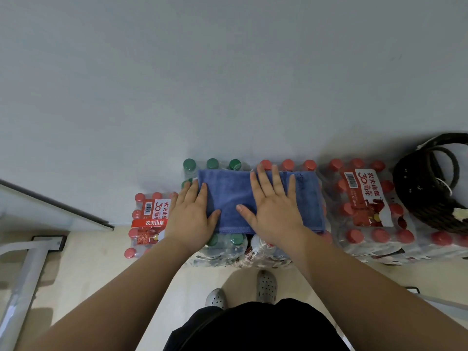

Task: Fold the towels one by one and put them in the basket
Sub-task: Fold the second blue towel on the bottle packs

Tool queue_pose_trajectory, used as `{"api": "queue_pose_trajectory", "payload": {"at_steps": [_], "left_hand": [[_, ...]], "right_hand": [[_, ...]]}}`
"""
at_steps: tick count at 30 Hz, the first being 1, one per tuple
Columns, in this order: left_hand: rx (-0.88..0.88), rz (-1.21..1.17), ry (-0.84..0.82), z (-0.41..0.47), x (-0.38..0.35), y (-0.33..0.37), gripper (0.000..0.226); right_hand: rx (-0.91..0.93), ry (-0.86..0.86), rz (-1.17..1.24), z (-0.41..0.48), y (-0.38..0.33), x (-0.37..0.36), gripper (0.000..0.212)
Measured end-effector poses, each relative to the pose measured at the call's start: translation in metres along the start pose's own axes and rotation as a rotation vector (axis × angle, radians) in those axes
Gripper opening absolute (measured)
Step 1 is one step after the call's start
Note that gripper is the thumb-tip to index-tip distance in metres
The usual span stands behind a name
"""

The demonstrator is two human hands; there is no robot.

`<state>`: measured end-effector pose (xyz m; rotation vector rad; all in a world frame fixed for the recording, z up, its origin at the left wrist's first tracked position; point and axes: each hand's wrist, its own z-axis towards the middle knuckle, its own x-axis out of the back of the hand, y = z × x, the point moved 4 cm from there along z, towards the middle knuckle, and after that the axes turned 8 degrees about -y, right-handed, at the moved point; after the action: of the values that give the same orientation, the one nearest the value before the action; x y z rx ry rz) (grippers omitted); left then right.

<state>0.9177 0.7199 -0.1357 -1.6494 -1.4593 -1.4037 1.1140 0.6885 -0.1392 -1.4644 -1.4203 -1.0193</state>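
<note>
**While both palms press flat, the blue towel waits for its next fold**

Since neither hand has hold of anything, I read this as a smoothing press. The left hand (pixel 192 214) lies flat with straight fingers over the towel's left edge, thumb resting on the cloth. The right hand (pixel 272 211) lies spread, palm down, a little right of the towel's middle.

Under them, the blue towel (pixel 228 196) sits at frame centre as a wide rectangle, seemingly folded at least once. It lies across the caps of shrink-wrapped bottle packs (pixel 222 245) pushed against the wall (pixel 228 84).

That bed of caps is bumpy, so I would press lightly and sweep outward from the middle, so the cloth does not sink between bottles. Before the next fold I would check that the near hem lines up, then pinch the two left corners and carry them over to the right edge, keeping the right palm down as an anchor.

Farther out, at the right edge of the frame, the dark woven basket (pixel 417 188) rests on a red-capped pack (pixel 367 198), apart from the towel. I cannot see inside it.
</note>
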Motion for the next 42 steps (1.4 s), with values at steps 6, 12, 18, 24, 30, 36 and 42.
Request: {"api": "queue_pose_trajectory", "payload": {"at_steps": [6,12,18,24,30,36,42], "left_hand": [[-0.031,-0.175,0.031,-0.001,0.015,0.005,0.073],[-0.05,-0.526,-0.03,-0.006,0.022,0.004,0.069],[-0.079,-0.594,-0.007,-0.013,0.035,0.014,0.075],[-0.19,-0.542,0.067,-0.019,0.066,0.066,0.076],[-0.294,-0.434,0.077,-0.007,0.065,0.151,0.079],[-0.291,-0.305,-0.043,0.024,0.023,0.213,0.081],[-0.276,-0.288,-0.084,0.029,-0.009,0.235,0.066]], "right_hand": [[-0.011,-0.084,-0.02,0.005,-0.004,-0.016,0.094],[-0.007,-0.065,-0.022,0.006,-0.005,-0.016,0.093],[0.078,-0.036,0.311,-0.001,0.009,-0.004,0.091],[0.01,0.146,0.66,-0.022,0.056,0.005,0.084],[-0.089,0.17,1.019,-0.044,0.112,0.009,0.078],[0.049,0.001,1.302,-0.051,0.135,0.007,0.071],[0.191,-0.086,1.418,-0.05,0.144,0.007,0.047]]}}
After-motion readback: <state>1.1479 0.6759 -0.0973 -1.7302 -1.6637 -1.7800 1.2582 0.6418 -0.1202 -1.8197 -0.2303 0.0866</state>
